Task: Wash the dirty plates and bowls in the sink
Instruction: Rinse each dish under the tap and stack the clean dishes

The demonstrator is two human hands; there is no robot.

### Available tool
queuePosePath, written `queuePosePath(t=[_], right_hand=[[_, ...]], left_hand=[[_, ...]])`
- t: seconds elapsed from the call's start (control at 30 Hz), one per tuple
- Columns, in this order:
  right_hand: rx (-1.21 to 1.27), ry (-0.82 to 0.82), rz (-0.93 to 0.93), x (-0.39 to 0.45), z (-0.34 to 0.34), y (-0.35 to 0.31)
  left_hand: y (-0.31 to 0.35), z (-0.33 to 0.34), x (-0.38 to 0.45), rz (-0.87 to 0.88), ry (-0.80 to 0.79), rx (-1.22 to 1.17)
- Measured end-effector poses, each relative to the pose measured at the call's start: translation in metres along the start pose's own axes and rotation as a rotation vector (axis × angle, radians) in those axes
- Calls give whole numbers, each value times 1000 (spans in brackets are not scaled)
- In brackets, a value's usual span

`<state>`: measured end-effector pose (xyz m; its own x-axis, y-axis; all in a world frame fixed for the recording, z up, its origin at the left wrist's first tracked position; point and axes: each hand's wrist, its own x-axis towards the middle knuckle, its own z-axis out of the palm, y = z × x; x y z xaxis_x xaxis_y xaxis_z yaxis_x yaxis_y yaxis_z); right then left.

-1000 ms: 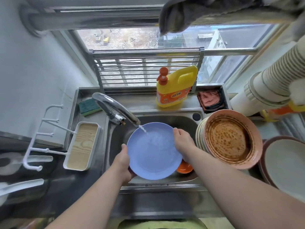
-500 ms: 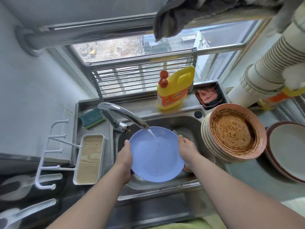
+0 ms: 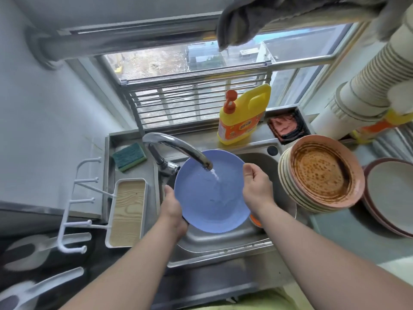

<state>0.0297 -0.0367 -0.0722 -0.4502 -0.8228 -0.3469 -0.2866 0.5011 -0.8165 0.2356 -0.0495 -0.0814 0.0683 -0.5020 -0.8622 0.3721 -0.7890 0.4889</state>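
Rinsing step — both hands hold the round blue plastic plate [image 3: 211, 193] over the steel sink [image 3: 225, 241], under the running faucet [image 3: 176, 148]. Left hand [image 3: 173, 208] and right hand [image 3: 257, 186] have fingers curled round opposite rims. Next, probably — tilt it, then grab the stacked sauce-stained pink plates [image 3: 321, 175].

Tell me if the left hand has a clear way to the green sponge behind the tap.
Probably yes, but not right now: the left hand grips the blue plate. The green sponge lies uncovered on the ledge left of the tap, nothing between them.
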Motion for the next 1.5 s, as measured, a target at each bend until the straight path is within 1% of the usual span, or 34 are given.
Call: queuePosePath(t=[0.1,0.17,0.3,0.43,0.5,0.57,0.67,0.77,0.83,0.9,1.0,1.17,1.3,1.4,1.47,1.5], right_hand=[[-81,6,-72,1,-21,-13],[-106,7,-66,4,-29,-17],[-134,-71,77,15,-40,-20],[-272,-183,229,17,-54,-30],[-230,-247,379,17,-55,-27],[-168,-237,482,16,-56,-14],[107,-193,698,-5,-63,-17],[278,-204,804,-17,-68,-28],[295,-210,844,-21,-70,-39],[257,-223,801,-22,-68,-48],[195,-189,652,-18,-64,-59],[120,-217,589,-18,-69,-62],[133,-244,579,-16,-82,-59],[101,-319,550,-9,-96,-62],[77,-339,504,-5,-106,-65],[85,-344,477,-4,-112,-65]], left_hand=[[-6,20,4,-69,-75,-54],[-11,30,2,-114,-119,-59],[-24,36,7,-203,-180,-40],[-35,26,4,-278,-201,9],[-41,19,5,-305,-194,-15],[-46,11,9,-363,-185,-43],[-51,1,15,-483,-156,-30],[-54,-2,14,-539,-182,15],[-57,-3,11,-582,-215,8],[-61,1,9,-616,-238,-24],[-66,10,7,-589,-212,-43],[-71,18,0,-608,-193,212],[-73,25,-7,-586,-159,237],[-78,31,-15,-526,-132,174],[-83,40,-20,-465,-82,78],[-85,47,-23,-422,-83,3]])
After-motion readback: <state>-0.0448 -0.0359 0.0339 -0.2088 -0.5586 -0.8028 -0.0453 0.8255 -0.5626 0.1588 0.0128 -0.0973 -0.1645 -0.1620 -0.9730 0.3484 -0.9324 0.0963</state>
